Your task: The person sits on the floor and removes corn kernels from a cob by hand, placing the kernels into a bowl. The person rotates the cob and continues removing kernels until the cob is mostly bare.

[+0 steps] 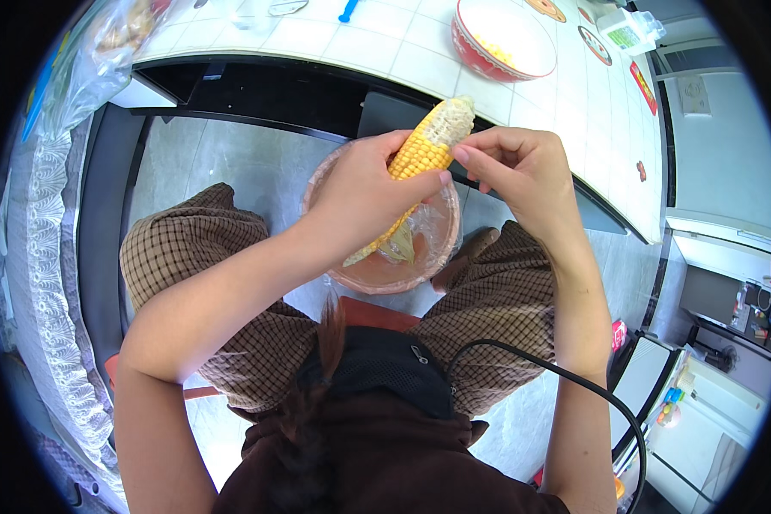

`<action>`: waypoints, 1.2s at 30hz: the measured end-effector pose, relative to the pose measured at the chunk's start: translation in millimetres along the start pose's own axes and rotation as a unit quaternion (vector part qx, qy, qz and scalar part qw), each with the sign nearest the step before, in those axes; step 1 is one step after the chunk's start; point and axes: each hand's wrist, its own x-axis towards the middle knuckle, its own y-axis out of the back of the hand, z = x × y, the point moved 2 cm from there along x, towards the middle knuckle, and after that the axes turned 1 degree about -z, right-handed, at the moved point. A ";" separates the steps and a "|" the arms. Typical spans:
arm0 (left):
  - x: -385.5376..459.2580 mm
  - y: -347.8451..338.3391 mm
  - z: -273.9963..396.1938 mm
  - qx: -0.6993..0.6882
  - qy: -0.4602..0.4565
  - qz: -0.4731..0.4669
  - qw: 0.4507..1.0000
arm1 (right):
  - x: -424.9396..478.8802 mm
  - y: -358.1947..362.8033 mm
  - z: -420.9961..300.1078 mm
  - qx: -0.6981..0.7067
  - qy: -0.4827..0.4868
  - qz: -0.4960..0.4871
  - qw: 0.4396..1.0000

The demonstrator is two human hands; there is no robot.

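My left hand [366,189] is wrapped around a yellow corn cob [419,154], which tilts with its upper end away from me. Near that end is a pale patch bare of kernels; rows of yellow kernels cover the part below it. At the right edge of this patch, the thumb and fingertips of my right hand [527,167] touch or nearly touch the kernels. Whether a loose kernel sits between those fingertips is hidden. Beneath the cob stands a round bin [401,286] lined with clear plastic, with pieces of dry husk [399,247] inside.
On the white tiled-pattern table [385,48] stands a red-and-white bowl [478,61] holding yellow kernels [498,53]. A white bottle [629,32] and a blue-handled object [348,11] are farther back. Plastic bags [112,58] hang at the left. A black cable [572,376] crosses my right side.
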 end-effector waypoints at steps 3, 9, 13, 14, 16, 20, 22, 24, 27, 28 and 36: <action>-0.6 0.4 1.7 0.060 -0.033 0.020 0.997 | 1.9 -1.3 -2.1 0.006 -0.013 0.005 1.000; -2.7 -0.3 6.4 0.176 -0.083 0.059 0.979 | 1.5 -1.4 -5.3 -0.035 -0.040 0.001 0.999; -3.7 0.1 3.8 0.205 -0.116 0.090 0.968 | 3.5 -4.1 -1.6 -0.003 -0.061 -0.011 0.998; -3.7 0.1 3.5 0.210 -0.128 0.100 0.964 | 4.0 -4.4 0.5 0.014 -0.066 -0.015 0.998; -4.4 1.3 3.9 0.222 -0.122 0.103 0.962 | 4.1 -6.1 -0.9 0.038 -0.073 -0.023 0.996; -3.1 -0.2 2.5 0.234 -0.135 0.100 0.958 | 0.0 -10.4 -6.1 0.033 -0.070 -0.021 0.997; -4.4 0.3 3.5 0.248 -0.136 0.104 0.953 | -1.7 -12.0 -6.0 0.019 -0.064 -0.019 0.998; -4.3 0.0 5.5 0.248 -0.138 0.102 0.953 | -3.8 -12.4 -5.3 0.002 -0.063 -0.014 0.998; -3.0 0.0 10.2 0.232 -0.143 0.100 0.957 | -7.5 -12.7 -9.4 -0.008 -0.028 0.013 0.999; -3.5 0.9 11.3 0.231 -0.145 0.104 0.956 | -7.5 -14.0 -9.0 -0.017 -0.003 0.028 0.999; -1.5 1.2 14.7 0.212 -0.143 0.095 0.962 | -11.7 -9.6 -8.0 -0.112 0.096 0.091 0.985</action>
